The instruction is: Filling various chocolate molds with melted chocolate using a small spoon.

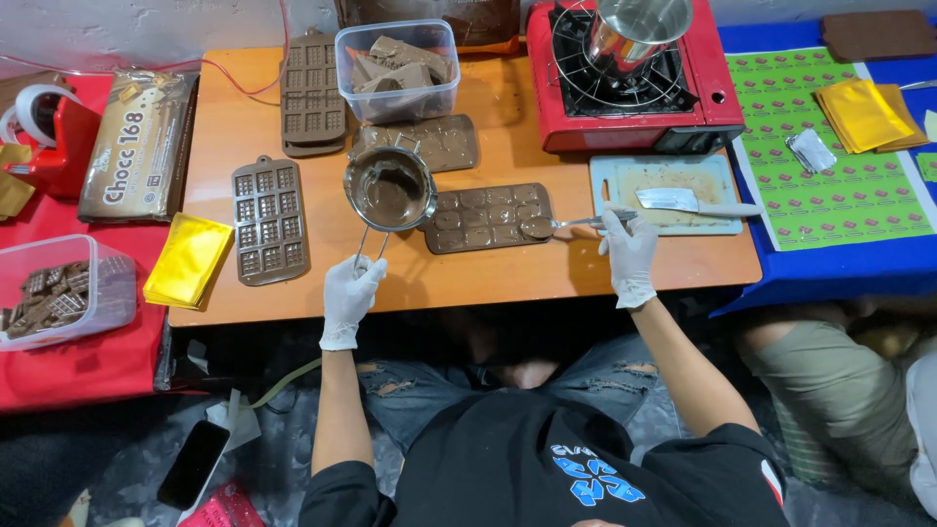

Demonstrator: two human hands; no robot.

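My left hand (351, 291), in a white glove, grips the wire handle of a small metal pot (390, 187) with melted chocolate inside, held over the wooden table (468, 278). Gloved as well, my right hand (630, 252) holds a metal spoon (571, 223) whose bowl rests at the right end of a brown chocolate mould (488, 218) lying between the two hands. A second filled mould (429, 141) lies just behind the pot.
Two waffle-pattern moulds (269, 221) (310, 93) and a clear tub of chocolate pieces (398, 68) lie on the left and at the back. A red gas stove (632, 83) with a steel pot, a cutting board with a knife (683, 200), gold foil sheets (187, 259) and another person's leg (839, 361) surround the area.
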